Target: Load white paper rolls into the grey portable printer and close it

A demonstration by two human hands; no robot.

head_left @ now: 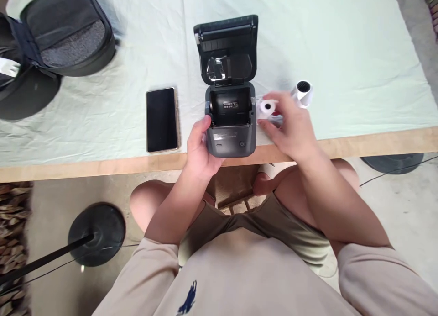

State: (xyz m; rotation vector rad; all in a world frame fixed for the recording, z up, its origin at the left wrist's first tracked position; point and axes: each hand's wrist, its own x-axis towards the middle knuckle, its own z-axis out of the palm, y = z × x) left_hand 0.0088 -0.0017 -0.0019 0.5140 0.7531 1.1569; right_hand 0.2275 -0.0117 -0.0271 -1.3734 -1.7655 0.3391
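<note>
A dark grey printer (230,141) stands at the table's front edge with its lid (227,46) swung up and its inner compartment empty. My left hand (201,149) holds the printer's lower left corner, thumb on the rim. Just right of the printer, my right hand (290,124) has its thumb and fingers around a small white paper roll (266,107) with a dark core. Behind that hand, a second white roll (303,93) stands on the cloth.
A phone (162,119) lies left of the printer. An open black case (73,37) with a white item in it sits at the far left. The table's wooden edge (376,141) runs in front. Below are a round black stand base (97,234) and cables.
</note>
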